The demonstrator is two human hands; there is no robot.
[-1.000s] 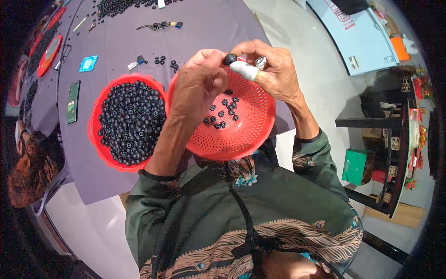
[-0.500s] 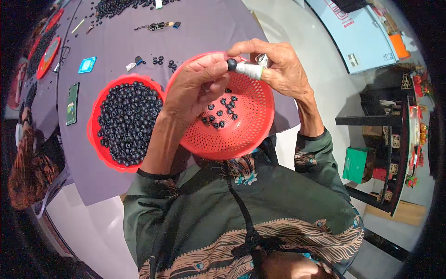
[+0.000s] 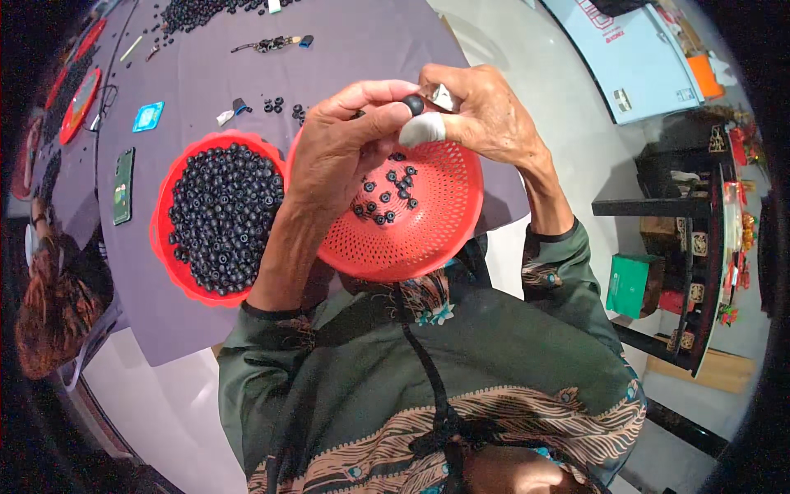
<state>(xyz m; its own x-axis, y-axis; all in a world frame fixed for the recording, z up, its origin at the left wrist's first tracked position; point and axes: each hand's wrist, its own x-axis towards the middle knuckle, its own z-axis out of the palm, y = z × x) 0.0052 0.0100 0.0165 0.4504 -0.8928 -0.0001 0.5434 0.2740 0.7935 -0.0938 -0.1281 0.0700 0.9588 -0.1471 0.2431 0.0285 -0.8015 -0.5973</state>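
Note:
My left hand pinches a round black bead between thumb and fingertips, above the red perforated colander. Close against it is my right hand, its fingers curled in and its thumb covered by a white wrapping. A small shiny silvery thing shows at the right fingers; whether it is held or wrapped round a finger I cannot tell. Several black beads lie at the bottom of the colander. Left of it stands a red scalloped bowl heaped with black beads.
A dark green phone, a blue packet and loose beads lie on the purple-grey tablecloth. More beads are piled at the far edge. Another person's hair shows at left; a dark shelf stands right.
My right hand has turned and its white-wrapped thumb has come under the bead, pointing left. My left fingers have shifted slightly, with the bead still pinched.

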